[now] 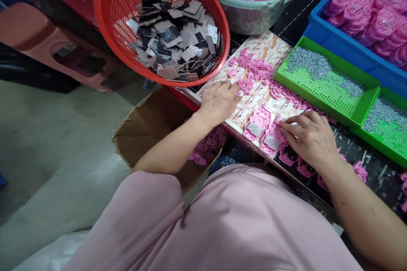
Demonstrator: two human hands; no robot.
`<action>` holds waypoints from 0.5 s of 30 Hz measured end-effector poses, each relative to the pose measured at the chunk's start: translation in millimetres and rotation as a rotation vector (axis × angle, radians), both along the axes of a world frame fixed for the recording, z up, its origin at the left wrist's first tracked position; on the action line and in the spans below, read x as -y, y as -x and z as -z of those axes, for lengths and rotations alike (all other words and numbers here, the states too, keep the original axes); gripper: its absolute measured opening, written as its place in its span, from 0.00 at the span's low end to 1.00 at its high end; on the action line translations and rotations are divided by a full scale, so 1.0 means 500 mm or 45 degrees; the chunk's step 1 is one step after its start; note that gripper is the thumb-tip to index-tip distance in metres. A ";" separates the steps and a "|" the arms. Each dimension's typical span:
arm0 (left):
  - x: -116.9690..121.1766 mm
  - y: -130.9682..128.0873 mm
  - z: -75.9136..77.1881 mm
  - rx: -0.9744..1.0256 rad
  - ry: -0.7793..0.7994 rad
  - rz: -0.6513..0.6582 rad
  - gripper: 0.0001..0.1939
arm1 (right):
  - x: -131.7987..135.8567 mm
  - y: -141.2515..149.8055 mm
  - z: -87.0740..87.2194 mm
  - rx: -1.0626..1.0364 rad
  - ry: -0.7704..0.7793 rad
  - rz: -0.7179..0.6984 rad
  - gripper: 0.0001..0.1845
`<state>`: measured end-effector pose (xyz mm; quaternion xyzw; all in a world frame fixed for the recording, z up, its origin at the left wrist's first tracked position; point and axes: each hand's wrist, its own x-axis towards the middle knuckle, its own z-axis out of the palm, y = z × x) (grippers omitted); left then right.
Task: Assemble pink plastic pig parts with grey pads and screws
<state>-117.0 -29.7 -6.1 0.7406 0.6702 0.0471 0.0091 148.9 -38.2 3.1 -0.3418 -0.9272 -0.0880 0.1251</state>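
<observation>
My left hand [218, 100] lies on the patterned board [270, 48], fingers curled over small pink plastic pieces [254, 72], a ring on one finger. My right hand [310, 135] pinches at a pink plastic shell [271, 139] that carries a grey square plate. A second pink shell [257, 121] with a grey plate lies just left of it. More pink shells [303, 168] sit along the table's near edge under my right wrist.
A red basket [108, 17] of grey square plates stands at the left. A grey bowl [257, 12] of pink pieces is behind the board. Green trays [327, 106] hold tiny metal pins. A blue crate [330, 36] holds pink discs. A cardboard box [149, 123] sits below.
</observation>
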 end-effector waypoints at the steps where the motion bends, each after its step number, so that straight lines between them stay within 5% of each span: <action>1: 0.001 -0.001 -0.003 -0.005 0.021 -0.016 0.15 | 0.000 -0.001 0.002 -0.023 0.006 -0.015 0.06; 8: 0.013 0.026 -0.003 0.314 -0.040 0.029 0.18 | 0.012 0.007 0.006 0.079 -0.130 0.008 0.05; 11: 0.028 0.019 0.009 0.841 -0.071 0.225 0.19 | 0.010 0.008 0.004 0.097 -0.146 -0.006 0.04; 15: 0.045 -0.029 0.023 1.674 0.254 0.381 0.17 | 0.003 0.001 -0.007 0.054 -0.201 -0.062 0.03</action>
